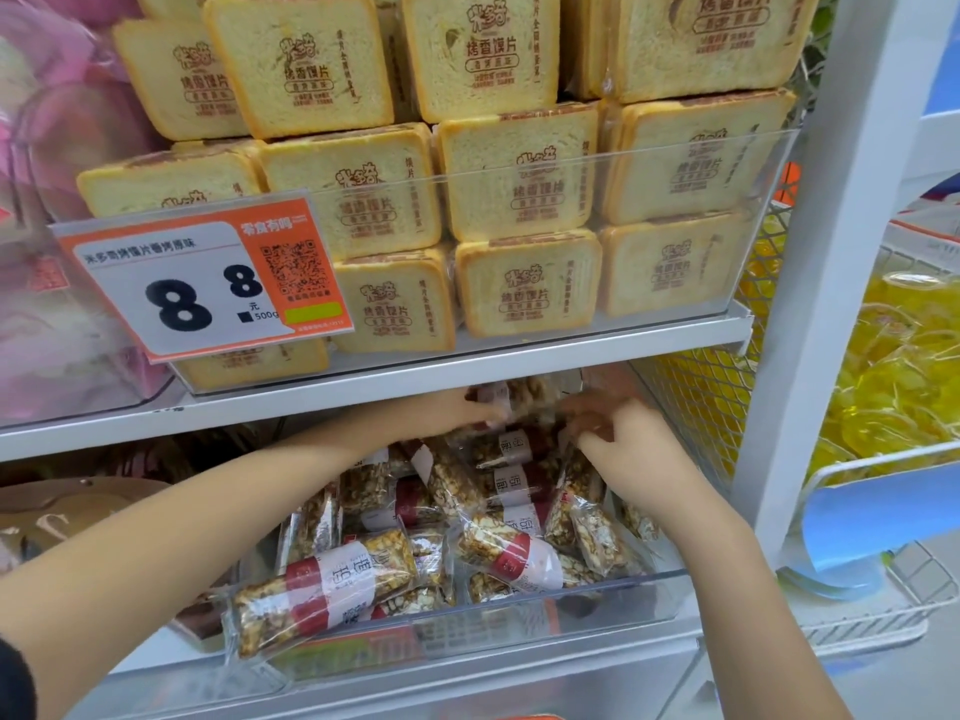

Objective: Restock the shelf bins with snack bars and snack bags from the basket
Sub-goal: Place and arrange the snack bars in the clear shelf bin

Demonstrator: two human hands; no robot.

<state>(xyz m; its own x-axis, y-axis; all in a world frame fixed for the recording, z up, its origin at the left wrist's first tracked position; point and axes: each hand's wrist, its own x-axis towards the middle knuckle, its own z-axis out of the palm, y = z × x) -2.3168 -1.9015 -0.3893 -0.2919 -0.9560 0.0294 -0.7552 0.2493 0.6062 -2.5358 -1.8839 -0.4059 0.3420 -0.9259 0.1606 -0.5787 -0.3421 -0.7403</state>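
A clear shelf bin on the lower shelf holds several wrapped nut snack bars with red-and-white labels. Both my hands reach deep into its back under the shelf above. My left hand grips a snack bar at the back of the bin. My right hand is beside it on the right, fingers curled onto the wrappers at the back of the pile; what it holds is hidden. The basket is out of view.
The shelf above carries a clear bin of stacked toast-shaped packs with an orange price tag. A white upright post stands on the right, with a wire rack of yellow packets beyond it.
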